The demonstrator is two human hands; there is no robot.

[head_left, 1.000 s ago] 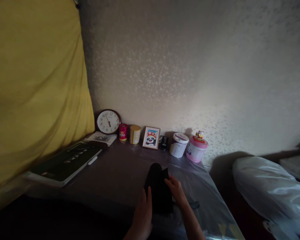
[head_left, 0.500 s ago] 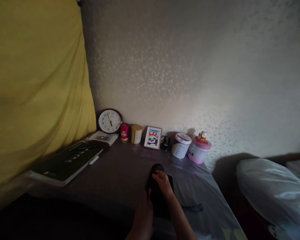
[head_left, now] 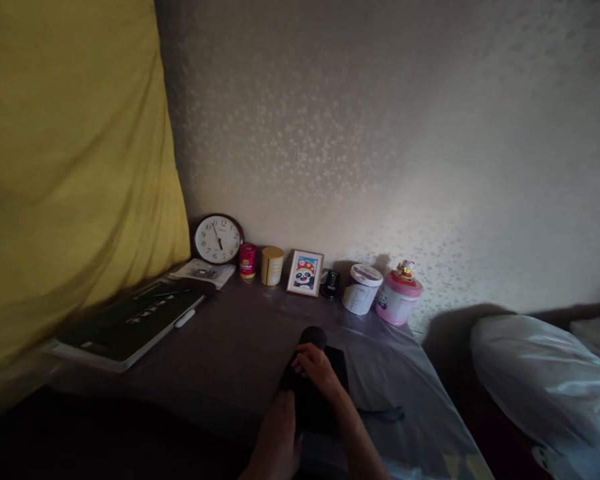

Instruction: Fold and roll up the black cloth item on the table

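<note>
On the table in front of me lies a black object with a rounded end [head_left: 313,337], too dark to name its kind. My right hand [head_left: 314,365] is on top of it, fingers curled over its upper part. My left hand [head_left: 279,421] is lower down at the left edge, its fingers together against the black material. Under and beside my right hand spreads a flat black piece [head_left: 339,363], which may belong to the same object. A dark strap [head_left: 383,415] trails off to the right on the table cover.
Along the wall stand a clock [head_left: 219,239], a red can [head_left: 247,261], a yellow-lidded can [head_left: 272,266], a panda picture frame [head_left: 305,273], a small black device [head_left: 331,285], a white tub [head_left: 362,289] and a pink-lidded tub [head_left: 399,298]. A dark green book [head_left: 130,327] lies left.
My right hand has shifted slightly left and lower on the black object, its fingers more curled. My left hand has moved a little left, and the object's left side reaches farther left.
</note>
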